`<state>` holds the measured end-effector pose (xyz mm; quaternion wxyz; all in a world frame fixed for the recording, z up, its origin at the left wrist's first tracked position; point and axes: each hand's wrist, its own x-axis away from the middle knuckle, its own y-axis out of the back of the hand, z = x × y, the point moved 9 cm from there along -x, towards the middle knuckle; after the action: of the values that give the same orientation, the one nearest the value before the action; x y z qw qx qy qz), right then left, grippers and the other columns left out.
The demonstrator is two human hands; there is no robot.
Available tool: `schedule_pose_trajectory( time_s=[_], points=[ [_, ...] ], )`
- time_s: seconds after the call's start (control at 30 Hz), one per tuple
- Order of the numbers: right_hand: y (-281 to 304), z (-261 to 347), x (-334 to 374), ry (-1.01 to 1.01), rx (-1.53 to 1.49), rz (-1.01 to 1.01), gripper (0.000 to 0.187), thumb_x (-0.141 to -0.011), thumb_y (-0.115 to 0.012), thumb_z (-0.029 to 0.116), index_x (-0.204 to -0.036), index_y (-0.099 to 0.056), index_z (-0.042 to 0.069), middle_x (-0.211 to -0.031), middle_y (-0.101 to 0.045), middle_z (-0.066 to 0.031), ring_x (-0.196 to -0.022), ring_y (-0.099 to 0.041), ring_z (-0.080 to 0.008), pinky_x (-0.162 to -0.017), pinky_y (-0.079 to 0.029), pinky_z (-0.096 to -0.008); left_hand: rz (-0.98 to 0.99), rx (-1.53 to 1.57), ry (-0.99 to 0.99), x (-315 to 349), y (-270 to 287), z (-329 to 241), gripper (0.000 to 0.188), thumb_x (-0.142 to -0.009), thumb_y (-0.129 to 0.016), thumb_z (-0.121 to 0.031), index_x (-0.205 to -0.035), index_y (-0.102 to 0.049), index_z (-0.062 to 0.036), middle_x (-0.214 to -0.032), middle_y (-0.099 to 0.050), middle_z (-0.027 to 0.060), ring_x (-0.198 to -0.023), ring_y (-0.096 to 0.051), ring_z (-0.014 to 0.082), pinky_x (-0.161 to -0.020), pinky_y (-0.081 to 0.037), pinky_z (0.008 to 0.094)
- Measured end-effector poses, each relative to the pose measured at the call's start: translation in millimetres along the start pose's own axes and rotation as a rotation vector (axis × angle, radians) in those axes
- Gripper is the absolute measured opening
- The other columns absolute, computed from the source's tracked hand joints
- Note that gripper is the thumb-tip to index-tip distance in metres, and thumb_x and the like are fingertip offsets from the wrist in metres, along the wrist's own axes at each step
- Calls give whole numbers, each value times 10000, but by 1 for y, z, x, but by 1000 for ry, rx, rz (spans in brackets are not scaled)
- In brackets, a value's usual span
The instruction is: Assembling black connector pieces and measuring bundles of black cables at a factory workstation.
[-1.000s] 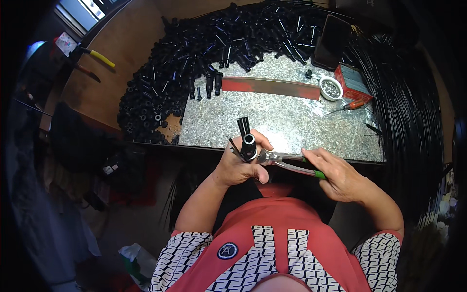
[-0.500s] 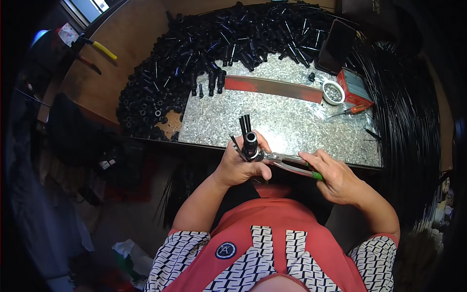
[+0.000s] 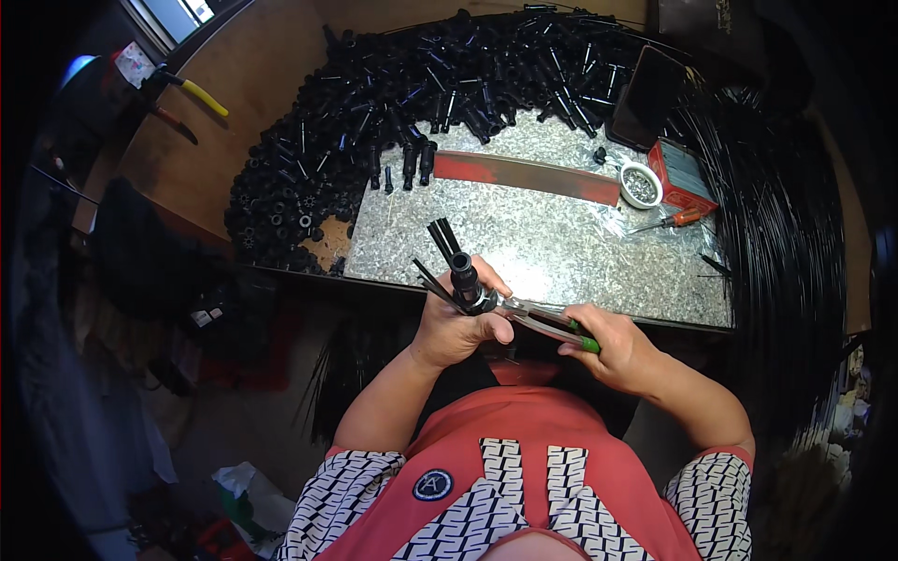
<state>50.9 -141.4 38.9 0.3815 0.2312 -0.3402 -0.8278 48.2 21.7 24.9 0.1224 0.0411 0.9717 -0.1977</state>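
Silver pliers [image 3: 543,327], green grips [image 3: 588,345]; black tube [image 3: 463,278]; red shirt [image 3: 599,435], black-and-white maze print; speckled grey table [image 3: 421,229]; far heap [image 3: 449,84] black.

The hollow black cylindrical tube [image 3: 462,277], seen almost upright a second ago, has been tipped toward the left within the left hand [image 3: 449,335]. The thin black strips [image 3: 441,240] beside it have been swung the same way, so that a clear leftward slant is now shown. The silver metal pliers with green grips [image 3: 549,325] have been angled more steeply down to the right, and their handles have been squeezed closer together. The right hand [image 3: 615,348] has been brought nearer to the left one, its fingers curled more tightly around the handles.
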Motion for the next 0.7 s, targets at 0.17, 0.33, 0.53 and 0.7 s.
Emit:
schedule_pose_trajectory(
  time_s=[0.17,0.33,0.53,0.7],
  points=[
    [-1,-6,3,-1,79,-38,382,-758,-719,74,-1074,-511,20,-923,-595,-176,-786,-613,-376,-642,-489,-401,-41,-9,-5,3,1,-1,576,-589,-835,-407,-911,-546,-27,-733,-528,-36,-658,-493,44,-592,-384,187],
    [31,3,3,55,156,-234,268,-785,-672,31,-1006,-521,16,-848,-574,-173,-716,-602,-348,-596,-473,-378,-51,56,-10,3,9,8,623,-610,-835,-398,-962,-505,-5,-675,-499,-42,-589,-455,44,-537,-365,199],
    [123,-45,-14,-166,256,-585,140,-841,-607,78,-942,-524,29,-776,-579,-206,-722,-574,-413,-583,-436,-431,-81,1,-19,6,15,6,523,-616,-872,-230,-942,-519,-22,-594,-460,-67,-541,-424,19,-524,-328,177],
    [165,-119,-27,-511,487,-357,134,-794,-586,106,-847,-612,-14,-819,-630,-247,-812,-615,-408,-734,-477,-469,-3,-110,-36,2,-2,14,541,-602,-878,-220,-926,-493,-24,-588,-454,-73,-557,-440,27,-537,-351,186]
  ],
)
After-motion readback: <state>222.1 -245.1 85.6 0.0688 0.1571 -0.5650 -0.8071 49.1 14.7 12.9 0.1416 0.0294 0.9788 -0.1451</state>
